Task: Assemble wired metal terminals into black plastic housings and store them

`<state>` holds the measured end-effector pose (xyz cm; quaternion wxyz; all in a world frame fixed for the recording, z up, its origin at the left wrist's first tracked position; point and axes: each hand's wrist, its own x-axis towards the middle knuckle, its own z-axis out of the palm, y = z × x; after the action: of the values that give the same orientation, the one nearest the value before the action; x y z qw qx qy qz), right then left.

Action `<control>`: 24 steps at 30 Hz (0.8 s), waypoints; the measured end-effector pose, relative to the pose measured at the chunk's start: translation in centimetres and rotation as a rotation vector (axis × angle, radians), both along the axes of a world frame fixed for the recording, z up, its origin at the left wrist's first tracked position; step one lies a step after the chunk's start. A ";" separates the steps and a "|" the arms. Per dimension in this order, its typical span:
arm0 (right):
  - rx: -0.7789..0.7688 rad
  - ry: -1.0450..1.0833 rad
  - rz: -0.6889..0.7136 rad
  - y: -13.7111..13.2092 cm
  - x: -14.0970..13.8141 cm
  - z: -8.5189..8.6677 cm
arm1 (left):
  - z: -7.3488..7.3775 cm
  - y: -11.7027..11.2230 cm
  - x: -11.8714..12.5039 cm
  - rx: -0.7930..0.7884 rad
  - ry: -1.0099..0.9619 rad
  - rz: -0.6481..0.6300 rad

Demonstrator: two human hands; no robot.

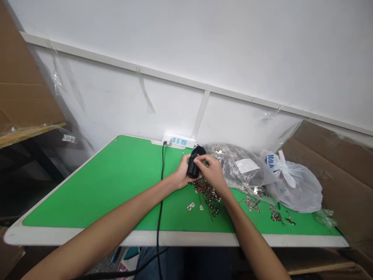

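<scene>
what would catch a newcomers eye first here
The bright green tabletop stands out first, filling the middle of the view below a white wall. Near its far edge, the left hand and right hand hold a black object above a scatter of small metal parts with red wires. To their right lie a clear bag of metal parts and a white plastic bag.

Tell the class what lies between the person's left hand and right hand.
In the head view, a black object lies between the left hand and the right hand, and both touch it. Its exact kind cannot be told.
</scene>
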<state>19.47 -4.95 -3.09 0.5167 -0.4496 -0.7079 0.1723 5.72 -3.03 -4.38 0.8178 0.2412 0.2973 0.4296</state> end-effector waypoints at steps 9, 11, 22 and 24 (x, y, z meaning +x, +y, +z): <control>0.403 -0.226 0.097 -0.6 0.9 0.5 | 1.5 0.5 -1.3 -0.008 -0.120 0.023; 0.471 -0.279 0.087 -0.8 0.9 0.5 | 1.6 0.3 -1.1 0.021 -0.111 0.023; 0.496 -0.337 0.016 -0.6 1.2 0.2 | 2.1 -1.8 -0.4 0.052 0.003 -0.149; 0.486 -0.348 0.019 -0.7 1.1 0.3 | 2.2 -1.9 -0.4 0.042 -0.005 -0.133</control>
<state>20.59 -5.66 -2.83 0.4784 -0.3290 -0.8105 -0.0770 5.34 -4.98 -2.20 0.8400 0.2766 0.2695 0.3811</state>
